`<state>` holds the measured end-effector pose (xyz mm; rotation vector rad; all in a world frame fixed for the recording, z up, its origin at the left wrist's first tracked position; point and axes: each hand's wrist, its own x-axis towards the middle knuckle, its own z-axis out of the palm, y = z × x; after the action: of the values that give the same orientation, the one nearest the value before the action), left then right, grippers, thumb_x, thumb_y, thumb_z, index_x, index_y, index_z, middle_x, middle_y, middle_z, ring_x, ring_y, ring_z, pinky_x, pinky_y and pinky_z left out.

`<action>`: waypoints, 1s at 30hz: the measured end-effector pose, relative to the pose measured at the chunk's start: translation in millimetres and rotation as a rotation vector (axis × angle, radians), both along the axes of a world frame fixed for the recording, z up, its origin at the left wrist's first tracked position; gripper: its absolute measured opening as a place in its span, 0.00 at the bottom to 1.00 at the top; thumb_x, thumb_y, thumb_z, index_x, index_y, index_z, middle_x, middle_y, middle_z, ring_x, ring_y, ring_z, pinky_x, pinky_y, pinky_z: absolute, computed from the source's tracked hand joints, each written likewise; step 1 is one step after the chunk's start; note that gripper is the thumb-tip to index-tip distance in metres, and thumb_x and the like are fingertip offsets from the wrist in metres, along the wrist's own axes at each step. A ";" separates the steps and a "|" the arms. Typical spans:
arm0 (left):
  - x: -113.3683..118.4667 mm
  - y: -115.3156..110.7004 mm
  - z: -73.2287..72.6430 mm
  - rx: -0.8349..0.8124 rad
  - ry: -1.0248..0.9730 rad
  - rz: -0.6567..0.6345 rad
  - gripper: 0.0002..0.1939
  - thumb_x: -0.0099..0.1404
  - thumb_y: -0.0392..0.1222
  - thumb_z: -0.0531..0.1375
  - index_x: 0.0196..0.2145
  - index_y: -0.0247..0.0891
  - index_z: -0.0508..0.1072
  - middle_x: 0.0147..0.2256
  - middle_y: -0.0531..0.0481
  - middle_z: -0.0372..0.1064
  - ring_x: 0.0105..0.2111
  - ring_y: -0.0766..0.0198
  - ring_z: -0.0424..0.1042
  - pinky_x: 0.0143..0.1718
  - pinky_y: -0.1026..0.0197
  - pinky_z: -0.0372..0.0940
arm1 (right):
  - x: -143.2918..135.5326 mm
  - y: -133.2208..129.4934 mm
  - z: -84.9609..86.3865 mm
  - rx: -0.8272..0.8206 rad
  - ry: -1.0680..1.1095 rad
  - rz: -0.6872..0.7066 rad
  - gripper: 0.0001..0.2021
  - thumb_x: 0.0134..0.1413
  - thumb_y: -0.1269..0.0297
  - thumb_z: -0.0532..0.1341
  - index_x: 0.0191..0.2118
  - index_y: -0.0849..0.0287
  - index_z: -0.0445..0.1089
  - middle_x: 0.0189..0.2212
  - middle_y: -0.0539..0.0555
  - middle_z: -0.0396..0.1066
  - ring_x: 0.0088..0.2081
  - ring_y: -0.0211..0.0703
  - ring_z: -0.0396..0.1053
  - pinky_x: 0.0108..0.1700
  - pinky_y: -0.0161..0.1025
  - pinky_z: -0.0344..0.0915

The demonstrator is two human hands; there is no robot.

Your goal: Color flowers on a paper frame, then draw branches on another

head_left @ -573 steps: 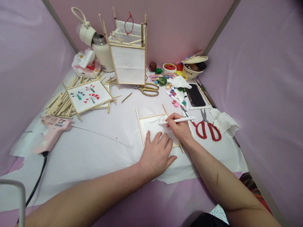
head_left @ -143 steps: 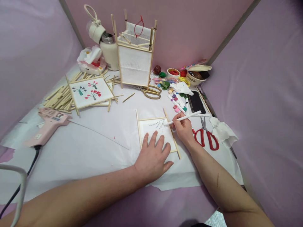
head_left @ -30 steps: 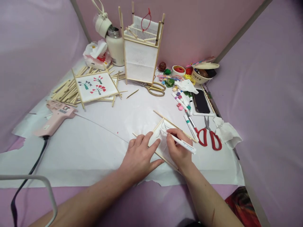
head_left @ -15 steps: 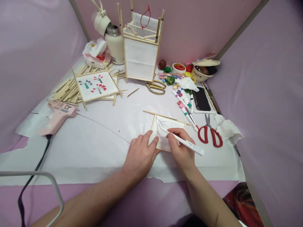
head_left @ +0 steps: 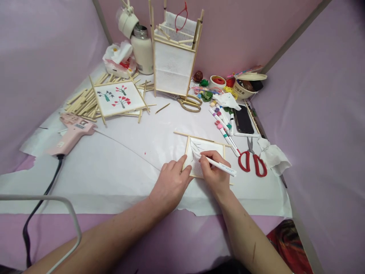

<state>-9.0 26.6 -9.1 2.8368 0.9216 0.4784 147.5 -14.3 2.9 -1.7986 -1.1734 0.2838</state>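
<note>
A small white panel in a thin wooden stick frame (head_left: 211, 144) lies on the white-covered table, with dark branching lines drawn at its upper left. My left hand (head_left: 172, 180) grips the frame's left and lower-left edge, index finger and thumb resting on the panel. Closed around a white marker pen (head_left: 221, 166), my right hand (head_left: 215, 175) rests over the panel's lower right. The marker's tip end points left at the drawn lines; whether it touches the panel I cannot tell. Part of the panel is hidden under both hands.
Red-handled scissors (head_left: 252, 161) and several markers (head_left: 225, 137) lie to the right, near a phone (head_left: 243, 120). On the left are a pink glue gun (head_left: 72, 133), a painted framed panel (head_left: 121, 99) and wooden sticks (head_left: 82, 102). A stick-framed lantern (head_left: 173, 70) stands behind, beside a bottle (head_left: 142, 53).
My right hand and the marker have shifted slightly left and down along the drawing, and the dark lines look a little longer. My left hand stays on the frame. The whole view has shifted slightly.
</note>
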 end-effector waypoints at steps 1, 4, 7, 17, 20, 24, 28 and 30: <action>-0.2 0.0 0.1 0.000 0.001 0.000 0.12 0.71 0.40 0.55 0.47 0.35 0.73 0.58 0.36 0.64 0.38 0.53 0.67 0.38 0.52 0.63 | 0.1 -0.1 -0.5 -0.002 -0.011 -0.001 0.07 0.55 0.63 0.58 0.35 0.57 0.72 0.26 0.49 0.75 0.28 0.39 0.71 0.30 0.36 0.66; -0.4 -0.1 0.3 -0.003 0.006 0.000 0.12 0.71 0.40 0.54 0.47 0.34 0.73 0.58 0.36 0.64 0.38 0.53 0.67 0.38 0.52 0.63 | -0.2 -0.3 -1.0 -0.007 -0.028 0.004 0.07 0.56 0.63 0.58 0.35 0.57 0.73 0.26 0.50 0.75 0.27 0.39 0.71 0.30 0.36 0.65; -0.3 -0.3 0.2 -0.010 0.007 0.002 0.12 0.71 0.40 0.54 0.47 0.34 0.73 0.58 0.36 0.64 0.38 0.53 0.67 0.38 0.52 0.63 | -1.4 0.0 -0.1 -0.002 -0.024 0.001 0.07 0.56 0.63 0.58 0.34 0.57 0.73 0.26 0.50 0.75 0.27 0.39 0.70 0.30 0.36 0.65; -0.5 0.7 0.7 -0.011 0.008 -0.004 0.12 0.71 0.41 0.54 0.46 0.34 0.73 0.58 0.37 0.64 0.38 0.53 0.67 0.37 0.52 0.63 | -0.8 1.3 -3.5 -0.020 -0.061 0.014 0.08 0.56 0.62 0.58 0.35 0.57 0.73 0.26 0.49 0.74 0.26 0.38 0.69 0.30 0.36 0.65; -0.4 0.5 1.1 -0.018 0.011 -0.001 0.12 0.71 0.41 0.54 0.46 0.34 0.73 0.58 0.37 0.64 0.38 0.53 0.67 0.37 0.51 0.63 | 0.9 0.1 -5.8 -0.016 -0.079 0.026 0.07 0.57 0.62 0.58 0.35 0.57 0.73 0.26 0.49 0.74 0.27 0.39 0.70 0.32 0.36 0.65; 0.2 0.4 0.6 -0.018 0.004 0.003 0.12 0.70 0.41 0.55 0.47 0.35 0.73 0.58 0.37 0.64 0.38 0.53 0.66 0.38 0.51 0.63 | 1.3 -0.7 -5.7 -0.014 -0.082 0.038 0.07 0.57 0.62 0.57 0.34 0.56 0.72 0.26 0.49 0.74 0.27 0.39 0.70 0.32 0.37 0.65; 0.2 0.5 0.9 -0.018 0.013 0.004 0.12 0.70 0.41 0.55 0.47 0.35 0.73 0.59 0.37 0.64 0.38 0.53 0.67 0.38 0.52 0.63 | 0.2 -0.7 -3.3 -0.024 -0.087 0.041 0.07 0.56 0.63 0.58 0.31 0.56 0.72 0.22 0.47 0.71 0.24 0.38 0.67 0.29 0.36 0.63; 0.1 0.5 1.4 -0.018 0.014 0.005 0.12 0.71 0.41 0.55 0.47 0.35 0.73 0.59 0.38 0.64 0.38 0.53 0.67 0.38 0.52 0.63 | -0.1 -0.9 -2.2 -0.032 -0.051 0.054 0.07 0.55 0.63 0.58 0.30 0.57 0.72 0.22 0.47 0.71 0.24 0.37 0.66 0.28 0.36 0.62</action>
<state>-8.9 27.1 -7.7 2.8261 0.9308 0.4491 147.4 -15.2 0.7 -1.8137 -1.2614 0.2910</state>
